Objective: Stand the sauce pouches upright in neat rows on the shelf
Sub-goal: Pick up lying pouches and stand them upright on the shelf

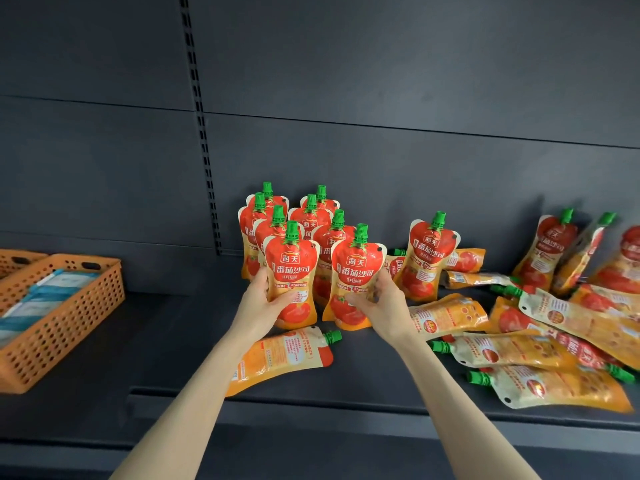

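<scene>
Red and orange sauce pouches with green caps stand in two rows on the dark shelf (180, 344). My left hand (263, 301) grips the front pouch of the left row (292, 268), held upright. My right hand (382, 303) grips the front pouch of the right row (356, 268), also upright. Behind them several pouches (311, 220) stand in line. One pouch (429, 254) stands alone to the right. Another pouch (284, 358) lies flat under my left wrist. Several pouches (540, 351) lie scattered on the right.
An orange perforated basket (65, 317) with white and blue packets sits at the left of the shelf. A few pouches (550, 251) lean against the back panel at far right. The shelf's front lip (346, 407) runs below my forearms.
</scene>
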`<state>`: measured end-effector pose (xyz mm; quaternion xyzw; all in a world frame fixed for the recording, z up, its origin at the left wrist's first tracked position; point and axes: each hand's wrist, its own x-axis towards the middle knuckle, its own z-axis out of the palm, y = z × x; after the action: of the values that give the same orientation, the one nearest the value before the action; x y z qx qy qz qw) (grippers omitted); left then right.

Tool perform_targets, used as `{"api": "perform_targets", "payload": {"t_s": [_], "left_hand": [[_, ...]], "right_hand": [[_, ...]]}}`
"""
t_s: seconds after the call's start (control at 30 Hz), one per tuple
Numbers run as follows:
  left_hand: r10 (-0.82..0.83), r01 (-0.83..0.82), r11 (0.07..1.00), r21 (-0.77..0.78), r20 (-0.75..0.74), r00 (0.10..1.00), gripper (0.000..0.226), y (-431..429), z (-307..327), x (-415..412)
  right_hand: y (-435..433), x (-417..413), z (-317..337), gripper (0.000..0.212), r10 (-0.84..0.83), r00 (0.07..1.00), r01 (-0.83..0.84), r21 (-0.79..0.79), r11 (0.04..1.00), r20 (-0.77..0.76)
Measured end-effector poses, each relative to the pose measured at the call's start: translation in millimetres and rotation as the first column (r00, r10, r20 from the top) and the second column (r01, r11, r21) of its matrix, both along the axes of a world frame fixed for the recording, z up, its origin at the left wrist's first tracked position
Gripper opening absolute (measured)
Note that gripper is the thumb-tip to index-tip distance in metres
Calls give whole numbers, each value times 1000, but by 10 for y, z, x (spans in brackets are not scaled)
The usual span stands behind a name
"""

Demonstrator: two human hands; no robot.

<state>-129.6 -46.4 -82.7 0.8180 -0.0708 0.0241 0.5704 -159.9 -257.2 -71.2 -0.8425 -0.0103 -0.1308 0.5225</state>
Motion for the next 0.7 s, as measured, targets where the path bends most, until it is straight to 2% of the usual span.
{"api": "perform_targets", "payload": {"t_s": [0.07,0.2,0.23,0.3,0.4,0.47,0.57,0.7], "left_hand": [[34,-35,997,69,20,999,57,0,10,-68],[212,-261,949,176,256,943,51,42,-29,-394],[191,-257,940,225,278,942,47,43,-71,-484],[85,-201,888,415,282,956,41,7,-165,-645],[-29,-218,716,663,340,940,54,-97,-276,-766],[-50,-256,667,700,385,922,61,-159,-332,-795],[-76,-289,631,720,428,900,54,-243,-401,-825],[-47,-336,627,702,465,884,44,-443,-450,-870]], "right_hand": [[4,-37,8,53,3,1000,-3,-6,1000,-15],[-89,-180,-18,59,-50,999,49,-33,998,-13],[-151,-223,-60,59,-90,996,91,-89,992,8],[-300,-314,-152,54,-163,985,173,-248,953,62],[-577,-423,-206,47,-199,978,206,-481,852,68],[-793,-476,-199,54,-184,982,124,-616,778,-34],[-1064,-478,-167,66,-150,973,-24,-729,684,-173],[-1209,-371,-99,71,-100,974,-103,-787,608,-205]]}}
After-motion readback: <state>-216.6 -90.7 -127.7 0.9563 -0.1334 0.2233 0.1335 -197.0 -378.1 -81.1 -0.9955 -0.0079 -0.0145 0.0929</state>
